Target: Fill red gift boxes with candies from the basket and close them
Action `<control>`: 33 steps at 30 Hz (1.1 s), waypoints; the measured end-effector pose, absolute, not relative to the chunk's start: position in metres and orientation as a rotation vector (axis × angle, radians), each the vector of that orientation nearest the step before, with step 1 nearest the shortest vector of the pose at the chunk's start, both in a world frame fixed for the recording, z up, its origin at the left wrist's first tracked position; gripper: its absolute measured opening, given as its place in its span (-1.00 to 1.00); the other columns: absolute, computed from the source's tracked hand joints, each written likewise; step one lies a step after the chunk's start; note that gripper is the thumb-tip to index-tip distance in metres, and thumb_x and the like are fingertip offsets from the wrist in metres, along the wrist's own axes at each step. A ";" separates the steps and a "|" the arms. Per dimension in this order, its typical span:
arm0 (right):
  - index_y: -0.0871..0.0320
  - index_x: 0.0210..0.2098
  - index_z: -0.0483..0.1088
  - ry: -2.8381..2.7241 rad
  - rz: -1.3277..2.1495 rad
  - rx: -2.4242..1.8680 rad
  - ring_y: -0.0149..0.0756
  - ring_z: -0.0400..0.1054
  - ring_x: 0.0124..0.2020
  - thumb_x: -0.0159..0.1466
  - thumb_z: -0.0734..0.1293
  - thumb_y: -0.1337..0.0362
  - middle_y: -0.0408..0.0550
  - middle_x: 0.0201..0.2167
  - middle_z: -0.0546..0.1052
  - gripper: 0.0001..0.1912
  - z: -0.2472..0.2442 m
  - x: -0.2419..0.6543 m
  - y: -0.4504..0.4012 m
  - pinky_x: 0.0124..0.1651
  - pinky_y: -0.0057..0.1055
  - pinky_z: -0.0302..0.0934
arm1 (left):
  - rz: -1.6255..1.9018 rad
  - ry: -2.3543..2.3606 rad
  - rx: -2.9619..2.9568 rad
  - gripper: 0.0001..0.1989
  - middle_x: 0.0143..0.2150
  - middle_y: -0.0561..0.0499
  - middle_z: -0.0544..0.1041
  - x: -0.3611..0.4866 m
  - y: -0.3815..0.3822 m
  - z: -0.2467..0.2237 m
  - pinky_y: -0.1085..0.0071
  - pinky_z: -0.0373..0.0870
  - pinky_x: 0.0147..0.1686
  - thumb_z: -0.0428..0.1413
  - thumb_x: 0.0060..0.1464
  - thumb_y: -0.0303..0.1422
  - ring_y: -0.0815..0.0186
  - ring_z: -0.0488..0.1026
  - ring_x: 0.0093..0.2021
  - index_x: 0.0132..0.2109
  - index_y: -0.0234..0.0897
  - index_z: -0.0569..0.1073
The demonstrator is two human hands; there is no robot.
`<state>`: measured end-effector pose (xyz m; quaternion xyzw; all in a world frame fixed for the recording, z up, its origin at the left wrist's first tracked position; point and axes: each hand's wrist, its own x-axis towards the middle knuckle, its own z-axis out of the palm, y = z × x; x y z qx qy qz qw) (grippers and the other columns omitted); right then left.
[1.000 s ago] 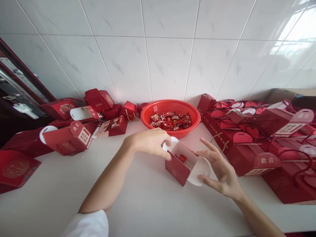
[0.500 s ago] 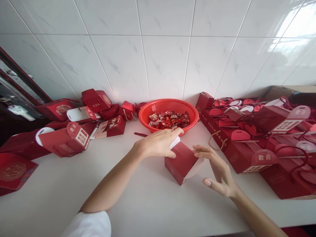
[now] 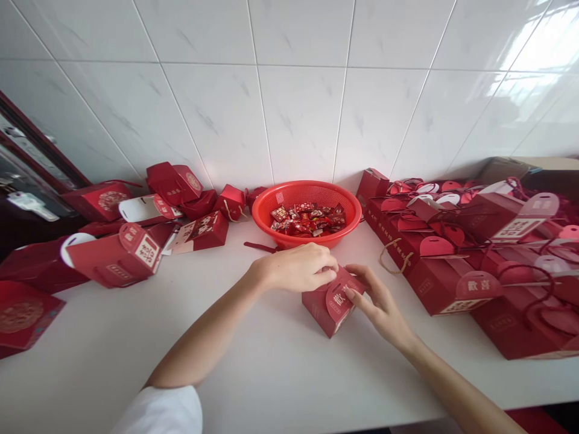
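Observation:
A small red gift box (image 3: pixel 320 312) stands on the white table in front of me, its rounded flap with pale characters folded over the top. My left hand (image 3: pixel 301 266) is curled over the box's far left top edge, the fingertips partly hidden behind the knuckles. From the right, my right hand (image 3: pixel 380 301) grips the same box, thumb on the printed flap and fingers at the far side. Just behind them is a red plastic basket (image 3: pixel 265 224) holding wrapped candies (image 3: pixel 307 218).
Several red gift boxes (image 3: pixel 120 256) lie at the left. A large pile of red boxes with cord handles (image 3: pixel 434 283) fills the right side. A dark red strip (image 3: pixel 261 246) lies before the basket. A tiled wall (image 3: pixel 303 120) bounds the table behind.
The end flap, earlier hanging at the box's right end, now lies folded over the top. My right hand has closed in onto the box, and my left fingers have curled.

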<state>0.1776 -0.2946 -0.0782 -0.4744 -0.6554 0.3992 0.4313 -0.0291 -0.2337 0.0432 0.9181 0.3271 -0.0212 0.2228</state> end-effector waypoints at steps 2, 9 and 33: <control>0.03 0.10 0.30 -1.645 0.982 -1.170 -0.14 0.44 0.03 0.37 0.28 -0.04 0.00 0.04 0.50 -0.58 -0.079 0.176 -0.295 0.02 -0.23 0.38 | -0.084 0.946 2.527 -0.76 -0.14 -0.04 0.47 -0.027 -0.235 0.042 0.39 0.30 -0.29 0.08 0.25 -0.20 0.21 0.47 -0.17 -0.12 -0.24 0.54; 0.05 0.14 0.26 -1.632 0.806 -1.169 -0.11 0.43 0.07 0.37 0.28 -0.04 0.06 0.06 0.49 -0.54 -0.080 0.180 -0.295 0.07 -0.17 0.38 | 0.059 0.921 2.505 -0.78 -0.10 -0.03 0.44 -0.020 -0.230 0.032 0.41 0.32 -0.26 0.16 0.17 -0.31 0.24 0.47 -0.15 -0.05 -0.22 0.55; 0.08 0.10 0.43 -1.838 -0.108 -1.453 0.13 0.37 0.19 0.32 0.31 -0.03 0.22 0.27 0.36 -0.54 -0.077 0.167 -0.308 0.12 0.08 0.37 | 0.245 1.160 2.482 -0.73 -0.14 -0.08 0.48 -0.008 -0.240 0.012 0.29 0.42 -0.16 -0.01 0.30 -0.24 0.14 0.51 -0.13 -0.03 -0.14 0.55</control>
